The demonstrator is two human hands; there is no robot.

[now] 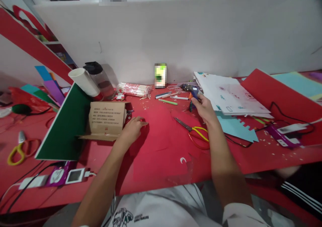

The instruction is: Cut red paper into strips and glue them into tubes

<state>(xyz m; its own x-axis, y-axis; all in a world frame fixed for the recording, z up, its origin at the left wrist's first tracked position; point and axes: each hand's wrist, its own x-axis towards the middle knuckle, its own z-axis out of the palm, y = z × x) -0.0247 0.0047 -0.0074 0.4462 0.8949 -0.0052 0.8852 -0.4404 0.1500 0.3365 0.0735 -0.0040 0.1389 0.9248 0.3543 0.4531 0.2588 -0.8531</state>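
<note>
My left hand [135, 128] hovers over or rests on the red table beside an open cardboard box [107, 119], its fingers apart and holding nothing. My right hand [203, 106] is closed around the handle of a blue glue gun [194, 92], whose dark front end points left toward the pens. Below it, scissors [192, 129] with yellow and red handles lie by my right forearm. Red paper [161, 143] covers the table between my arms, with a small white curved scrap [183, 160] on it.
Several pens [168, 102] and a pack of sticks [133, 89] lie at the back near a propped phone [160, 76]. A bottle [103, 81] and green board [66, 126] stand left. White boards [231, 92], blue paper [236, 128] and cables lie right.
</note>
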